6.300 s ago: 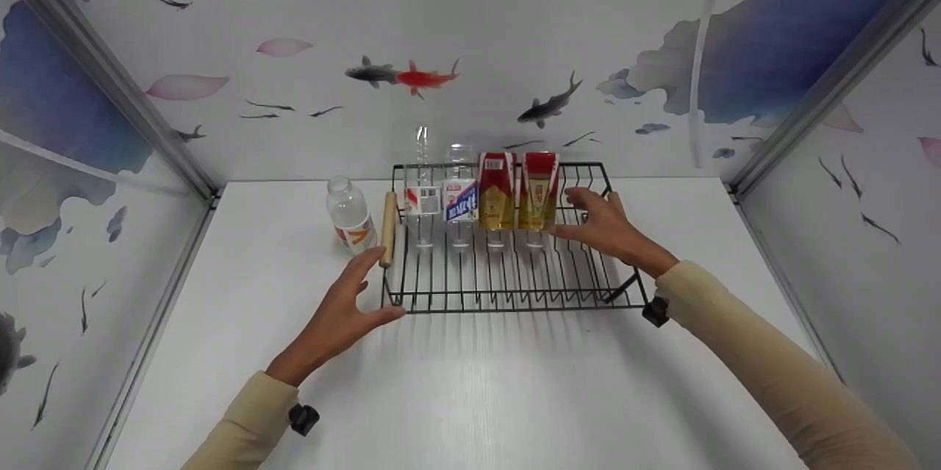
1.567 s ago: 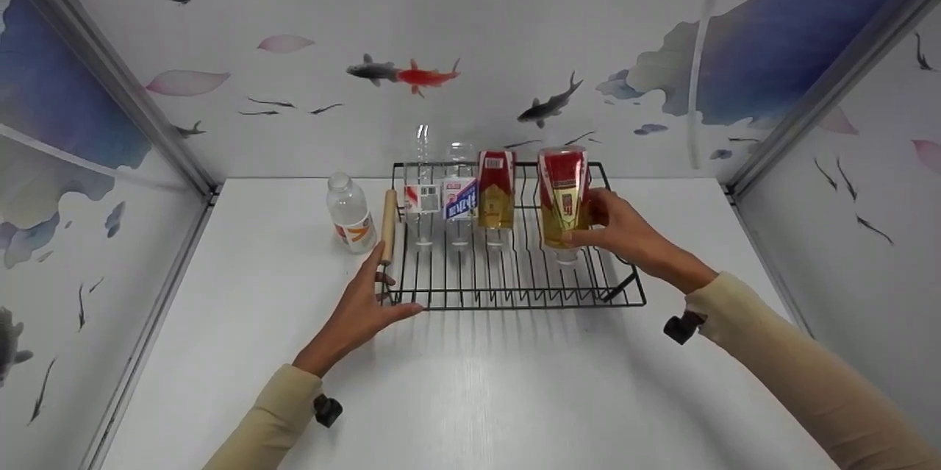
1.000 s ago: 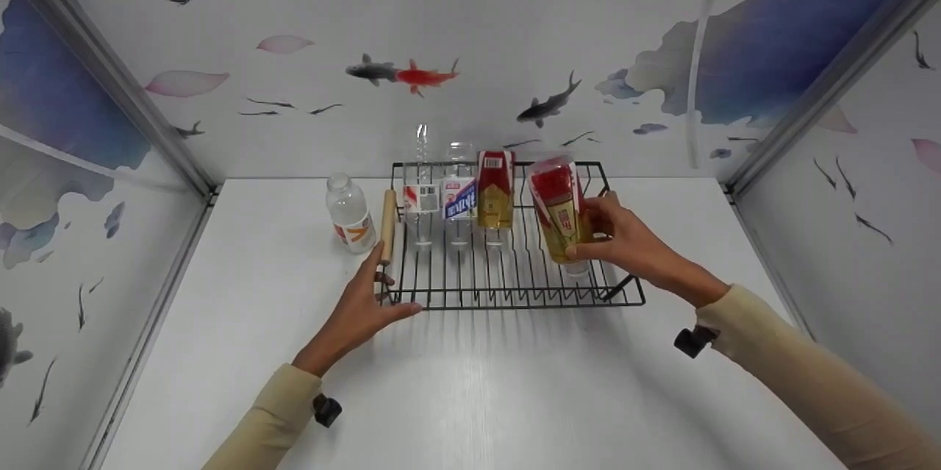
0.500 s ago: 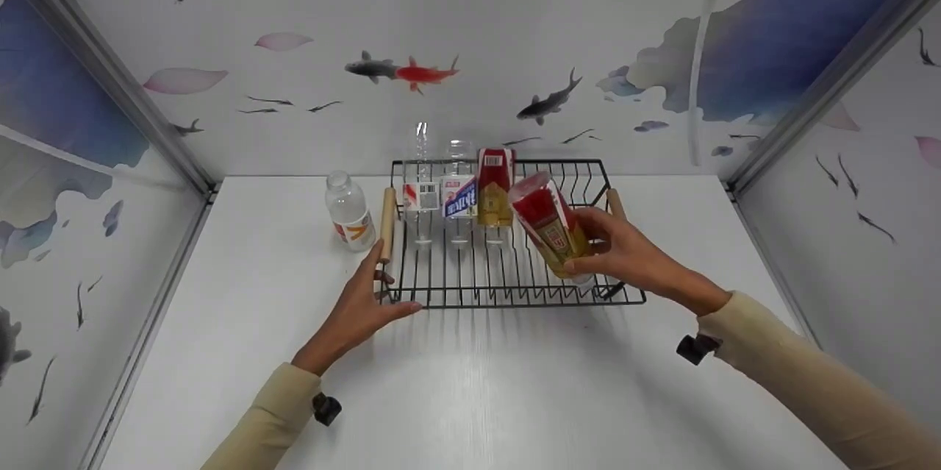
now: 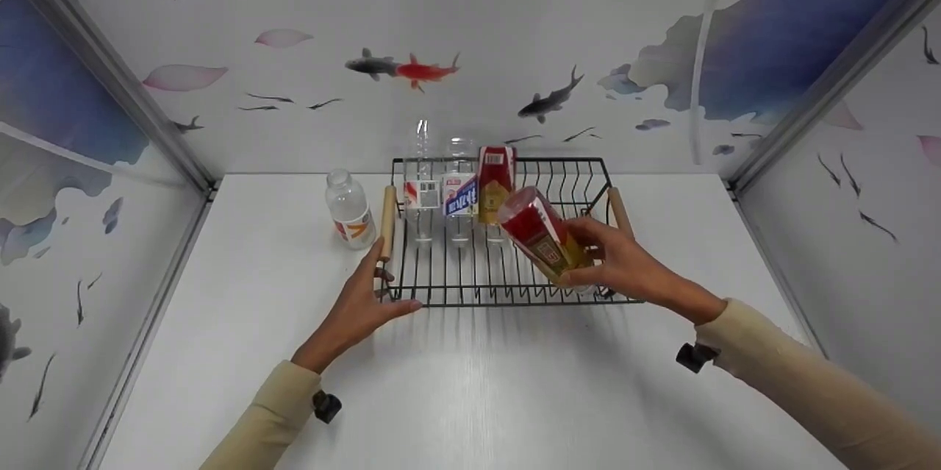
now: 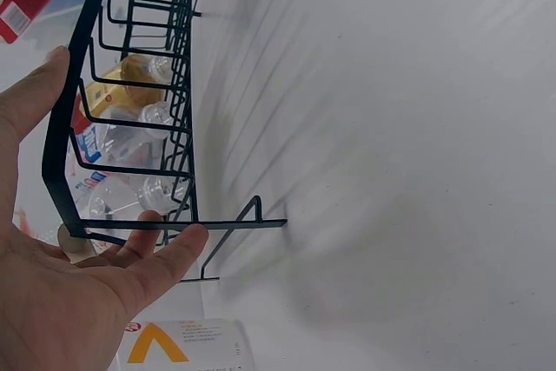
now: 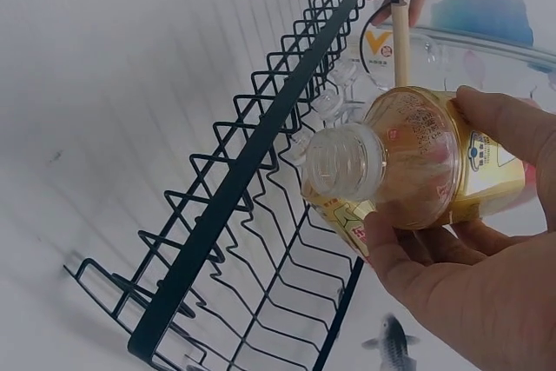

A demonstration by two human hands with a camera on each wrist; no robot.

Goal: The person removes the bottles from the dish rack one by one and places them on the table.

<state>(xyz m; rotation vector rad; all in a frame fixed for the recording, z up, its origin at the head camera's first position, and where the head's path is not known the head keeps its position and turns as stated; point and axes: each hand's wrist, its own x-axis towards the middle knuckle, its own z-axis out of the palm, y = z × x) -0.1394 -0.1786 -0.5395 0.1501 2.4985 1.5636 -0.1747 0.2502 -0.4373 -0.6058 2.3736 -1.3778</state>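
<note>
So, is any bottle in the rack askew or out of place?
Yes: the right hand holds one red-labelled bottle tilted above the rack, while three bottles stand upside down in a row.

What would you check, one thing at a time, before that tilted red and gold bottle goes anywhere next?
1. Hold on the red and gold labelled plastic bottle: the right hand has fingers and thumb curled round its body. Ok.
2. Cap: a clear cap shows on the neck; whether it is tight, cannot tell.
3. Black wire rack steadied: the left hand touches its front left corner. Ok.
4. Bottle free of the wires: lifted and tilted, apart from the rack in the right wrist view. Ok.
5. Three other bottles in the rack: standing neck down in a row. Ok.
6. Clear bottle with the orange mark: upright outside the rack. Ok.
</note>
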